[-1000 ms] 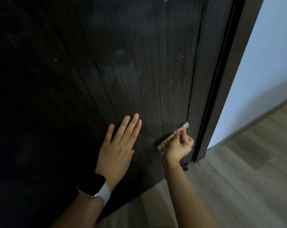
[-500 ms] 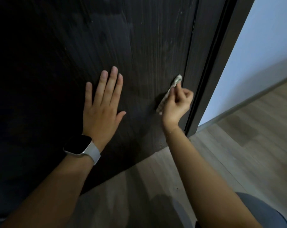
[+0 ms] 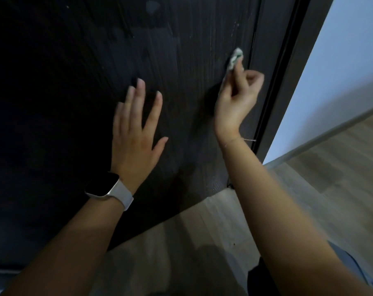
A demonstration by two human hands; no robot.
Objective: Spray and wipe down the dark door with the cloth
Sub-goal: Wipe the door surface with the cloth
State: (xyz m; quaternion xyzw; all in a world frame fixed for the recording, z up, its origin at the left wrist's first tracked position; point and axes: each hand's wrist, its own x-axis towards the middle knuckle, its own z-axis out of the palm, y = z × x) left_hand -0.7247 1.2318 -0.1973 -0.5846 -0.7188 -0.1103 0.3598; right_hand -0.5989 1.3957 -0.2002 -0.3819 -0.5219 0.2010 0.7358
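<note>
The dark wood-grain door (image 3: 181,50) fills the left and middle of the head view, with faint wet smears near the top. My right hand (image 3: 236,99) pinches a small folded pale cloth (image 3: 235,58) and presses it against the door close to its right edge. My left hand (image 3: 136,133) lies flat on the door with fingers spread, a watch with a white strap on the wrist. No spray bottle is in view.
The dark door frame (image 3: 288,71) runs up beside the door's right edge. A pale blue wall (image 3: 341,82) with a skirting board lies to the right. Wood-look floor (image 3: 202,231) lies below the door.
My right hand has slid the cloth upward along the door's right edge. My left hand has also shifted up the door, and the view has tilted down.
</note>
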